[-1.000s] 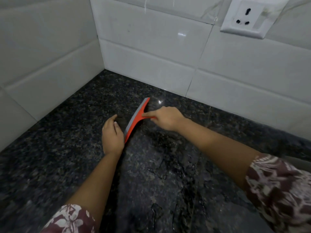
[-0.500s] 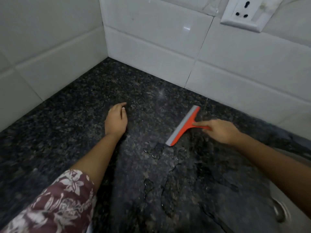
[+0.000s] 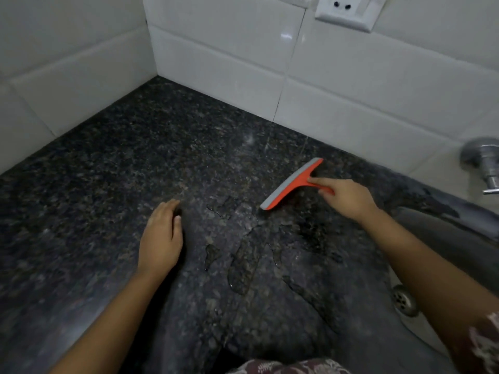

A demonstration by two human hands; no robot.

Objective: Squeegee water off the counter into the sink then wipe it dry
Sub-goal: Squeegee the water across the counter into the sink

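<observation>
An orange squeegee (image 3: 290, 184) with a grey blade lies blade-down on the dark speckled granite counter (image 3: 129, 163). My right hand (image 3: 348, 197) grips its handle, index finger stretched along it toward the blade. Thin water puddles (image 3: 243, 265) glisten on the counter just in front of the blade. My left hand (image 3: 162, 238) rests flat on the counter to the left, holding nothing. The steel sink (image 3: 445, 238) starts at the right, its drain (image 3: 405, 303) showing beside my right forearm.
White tiled walls (image 3: 229, 63) meet in a corner at the back left. A wall socket (image 3: 347, 12) sits above the counter. A metal tap (image 3: 486, 163) juts from the wall at the far right, over the sink.
My right hand has dragged the squeegee from beside my left hand rightward toward the sink. The view has swung right, bringing the tap and drain in. My left hand stays on the counter.
</observation>
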